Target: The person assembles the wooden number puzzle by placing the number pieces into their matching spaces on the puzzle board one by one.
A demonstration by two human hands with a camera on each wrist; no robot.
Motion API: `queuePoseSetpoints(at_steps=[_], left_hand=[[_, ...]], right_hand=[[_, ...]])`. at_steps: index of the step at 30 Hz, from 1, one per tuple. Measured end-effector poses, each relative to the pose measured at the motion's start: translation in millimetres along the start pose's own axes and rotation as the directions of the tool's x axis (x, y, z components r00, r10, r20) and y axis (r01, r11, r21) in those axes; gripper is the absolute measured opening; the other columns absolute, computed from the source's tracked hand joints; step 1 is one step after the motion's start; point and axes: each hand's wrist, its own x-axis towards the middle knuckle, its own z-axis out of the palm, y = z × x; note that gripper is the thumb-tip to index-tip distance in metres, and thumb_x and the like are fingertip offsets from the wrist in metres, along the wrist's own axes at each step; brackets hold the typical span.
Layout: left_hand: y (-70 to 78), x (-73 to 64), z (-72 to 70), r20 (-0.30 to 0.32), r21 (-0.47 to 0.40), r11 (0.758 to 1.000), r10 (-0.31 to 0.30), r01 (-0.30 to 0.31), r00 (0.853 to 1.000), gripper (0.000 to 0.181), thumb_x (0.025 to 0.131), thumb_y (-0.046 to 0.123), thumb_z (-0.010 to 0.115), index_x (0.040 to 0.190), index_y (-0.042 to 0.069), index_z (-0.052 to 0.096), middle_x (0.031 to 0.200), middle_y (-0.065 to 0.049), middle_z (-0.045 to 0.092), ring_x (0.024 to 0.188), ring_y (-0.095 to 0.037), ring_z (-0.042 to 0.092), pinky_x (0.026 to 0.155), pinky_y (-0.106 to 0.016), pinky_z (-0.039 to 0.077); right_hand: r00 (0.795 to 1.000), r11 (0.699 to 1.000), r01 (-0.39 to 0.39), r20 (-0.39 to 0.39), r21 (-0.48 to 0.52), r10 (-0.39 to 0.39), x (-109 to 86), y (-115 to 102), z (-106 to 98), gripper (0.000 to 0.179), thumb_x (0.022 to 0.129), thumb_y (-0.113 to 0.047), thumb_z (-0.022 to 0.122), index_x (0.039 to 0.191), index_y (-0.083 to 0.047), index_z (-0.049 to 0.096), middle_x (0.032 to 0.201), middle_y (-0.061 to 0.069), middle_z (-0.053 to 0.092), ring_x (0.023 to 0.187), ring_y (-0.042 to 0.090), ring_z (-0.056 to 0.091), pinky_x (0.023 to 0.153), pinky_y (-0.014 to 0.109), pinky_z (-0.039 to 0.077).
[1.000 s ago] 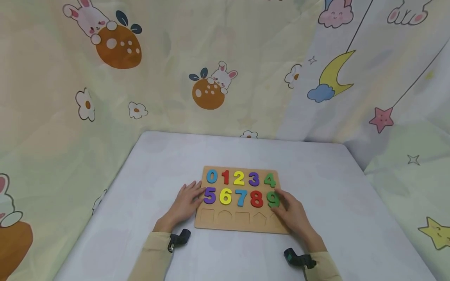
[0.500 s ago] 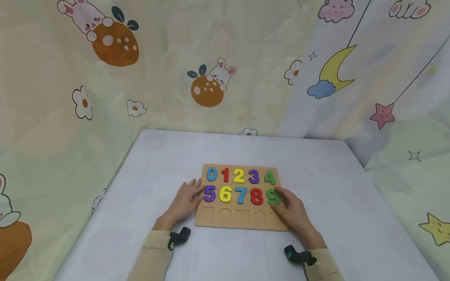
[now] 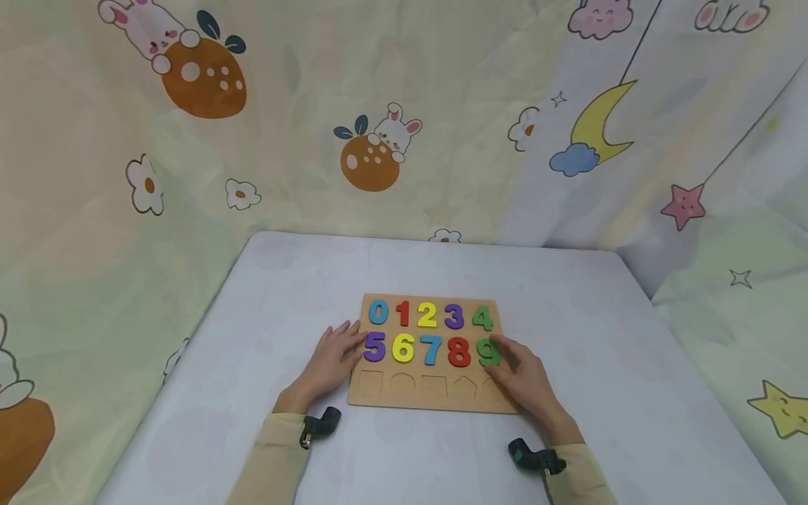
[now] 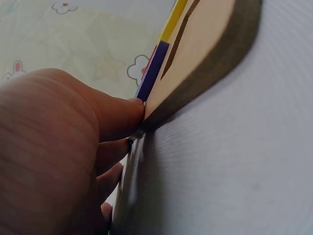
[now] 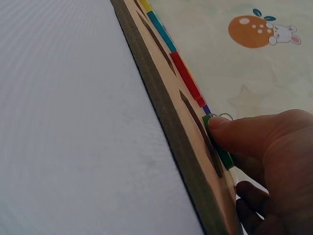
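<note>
A wooden number puzzle board [image 3: 404, 400] lies flat on the table, with coloured digits 0 to 9 in two rows. My left hand [image 3: 331, 359] rests at the board's left edge, fingers extended, the thumb tip by the purple number 5 [image 3: 375, 347]. In the left wrist view, that thumb [image 4: 120, 115] touches the board's edge near the purple piece. My right hand [image 3: 525, 379] pinches the green number 9 [image 3: 487, 352] between thumb and index finger. In the right wrist view, the thumb presses on the green piece [image 5: 222, 152]. The right hand partly covers the board's lower right corner.
Shape outlines [image 3: 401, 382] run along the board's near row, partly hidden at the right. The white table [image 3: 284, 280] extends around the board. Behind it hangs a printed cloth backdrop [image 3: 290, 154]. Each wrist carries a small black camera [image 3: 322, 423].
The head view has shifted slightly, so the board and table sit a little higher in the frame. Both hands keep the same places on the board.
</note>
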Motion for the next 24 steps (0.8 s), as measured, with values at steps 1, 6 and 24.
queuePoseSetpoints(at_steps=[1, 6, 24], left_hand=[[-0.2, 0.0, -0.1, 0.003, 0.002, 1.000, -0.001, 0.001, 1.000, 0.044, 0.098, 0.020, 0.058, 0.141, 0.014, 0.053, 0.156, -0.007, 0.036, 0.148, -0.029, 0.020, 0.122, -0.048, 0.003], [-1.4, 0.0, -0.4, 0.007, 0.008, 1.000, 0.005, -0.005, 1.000, 0.044, 0.098, 0.020, 0.058, 0.141, 0.014, 0.053, 0.156, -0.007, 0.035, 0.148, -0.029, 0.021, 0.122, -0.049, 0.003], [0.3, 0.6, -1.3, 0.006, -0.007, 1.000, 0.007, -0.006, 1.000, 0.043, 0.098, 0.019, 0.058, 0.141, 0.013, 0.053, 0.155, -0.007, 0.036, 0.148, -0.029, 0.020, 0.122, -0.050, 0.002]], right_hand=[[1.000, 1.000, 0.002, 0.000, -0.002, -0.002, 0.1, -0.2, 0.0, 0.061, 0.083, -0.012, 0.076, 0.139, -0.005, 0.051, 0.142, 0.014, 0.053, 0.136, 0.034, 0.043, 0.114, 0.052, 0.033], [1.000, 1.000, 0.007, -0.002, -0.005, -0.007, -0.2, -0.5, 0.1, 0.060, 0.083, -0.012, 0.076, 0.137, -0.004, 0.052, 0.140, 0.015, 0.054, 0.135, 0.034, 0.044, 0.113, 0.052, 0.034], [0.999, 0.999, 0.033, -0.015, 0.009, -0.033, -1.7, 0.6, -0.2, 0.061, 0.083, -0.012, 0.077, 0.138, -0.006, 0.052, 0.141, 0.016, 0.052, 0.134, 0.036, 0.044, 0.111, 0.053, 0.036]])
